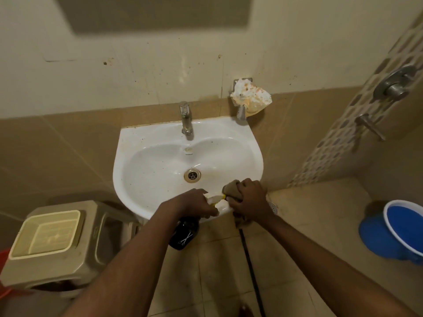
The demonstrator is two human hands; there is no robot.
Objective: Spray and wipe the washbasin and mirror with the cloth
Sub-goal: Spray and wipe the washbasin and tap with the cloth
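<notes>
A white washbasin [160,145] hangs on the tiled wall, with a chrome tap [186,120] at its back and a drain [192,175] in the bowl. Over the basin's front rim, my left hand [194,203] grips a spray bottle [184,233] with a dark body and a white and yellow head. My right hand [249,197] grips a bunched brown cloth [230,188] right at the bottle's nozzle. The two hands almost touch. The mirror [155,12] shows only as a dark blurred panel at the top edge.
A beige plastic stool [75,243] with a cream basket [45,232] on it stands left of the basin. A blue bucket [400,229] sits on the floor at the right. A stained soap holder [250,96] and shower valves [393,84] are on the walls.
</notes>
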